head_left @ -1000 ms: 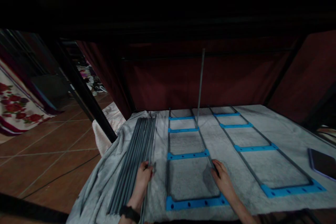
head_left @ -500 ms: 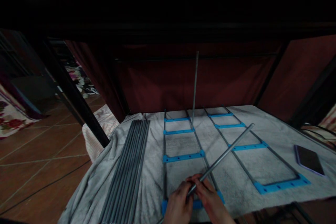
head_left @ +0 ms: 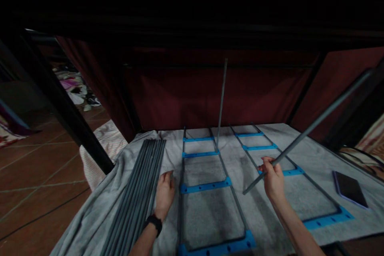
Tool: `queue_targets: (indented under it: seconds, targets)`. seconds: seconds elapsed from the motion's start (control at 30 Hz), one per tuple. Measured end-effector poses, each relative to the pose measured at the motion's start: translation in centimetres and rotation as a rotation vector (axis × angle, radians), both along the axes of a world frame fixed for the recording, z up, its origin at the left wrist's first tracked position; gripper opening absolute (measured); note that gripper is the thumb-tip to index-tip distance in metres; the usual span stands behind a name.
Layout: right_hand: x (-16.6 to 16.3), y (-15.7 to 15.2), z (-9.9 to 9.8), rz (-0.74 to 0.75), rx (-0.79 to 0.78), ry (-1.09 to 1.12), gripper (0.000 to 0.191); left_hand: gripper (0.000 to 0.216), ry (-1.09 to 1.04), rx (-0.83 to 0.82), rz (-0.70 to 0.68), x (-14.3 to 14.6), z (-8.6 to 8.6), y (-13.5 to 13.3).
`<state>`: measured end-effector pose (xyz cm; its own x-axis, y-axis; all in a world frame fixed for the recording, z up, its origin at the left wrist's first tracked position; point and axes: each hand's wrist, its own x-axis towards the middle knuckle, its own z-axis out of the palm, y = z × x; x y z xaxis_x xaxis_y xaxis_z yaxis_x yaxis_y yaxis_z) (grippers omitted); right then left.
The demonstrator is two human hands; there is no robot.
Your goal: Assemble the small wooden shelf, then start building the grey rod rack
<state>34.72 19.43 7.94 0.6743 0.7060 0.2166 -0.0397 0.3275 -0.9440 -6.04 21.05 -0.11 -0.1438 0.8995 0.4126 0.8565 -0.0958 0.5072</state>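
Note:
My right hand (head_left: 273, 180) grips a grey metal tube (head_left: 315, 124) near its lower end. The tube slants up to the right above the right ladder-like frame, which has blue crosspieces (head_left: 259, 147). My left hand (head_left: 165, 194), with a dark band on its wrist, hovers beside a row of grey tubes (head_left: 135, 196) lying side by side. Its fingers are loosely bent and nothing shows in them. Between my hands lies the left frame with blue crosspieces (head_left: 207, 186). One thin tube (head_left: 222, 104) stands upright from that frame's right side.
A grey blanket (head_left: 216, 216) covers the surface under the frames. At the right lies a dark phone-like tablet (head_left: 350, 189). Black posts (head_left: 90, 140) rise at the sides, with a dark red panel (head_left: 180, 96) behind. A dark beam crosses overhead.
My hands have parted. The right has carried the tube up and to the right, tilting it. The left has let go of the tube and moved left towards the row of tubes.

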Motion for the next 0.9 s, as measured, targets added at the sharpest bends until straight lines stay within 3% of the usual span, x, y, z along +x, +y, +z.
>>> queue_targets:
  seconds: [0.23, 0.4, 0.67, 0.9]
  targets:
    - [-1.9, 2.7, -3.5, 0.100, -0.099, 0.033, 0.033, 0.040, 0.251, -0.010, -0.010, -1.3, -3.4, 3.2]
    - [-1.5, 6.4, -2.7, 0.171, -0.062, 0.194, 0.040, 0.051, 0.372, -0.124, -0.028, -1.3, -4.7, 4.0]
    - [-2.1, 17.8, 0.1, 0.110, 0.058, 0.130, 0.042, 0.054, 0.513, -0.124, 0.019, -1.0, -5.4, 3.7]
    - [-5.8, 28.4, 0.1, 0.146, 0.107, 0.071, 0.047, 0.056, 0.549, -0.135, 0.044, -1.0, -6.1, 3.9]
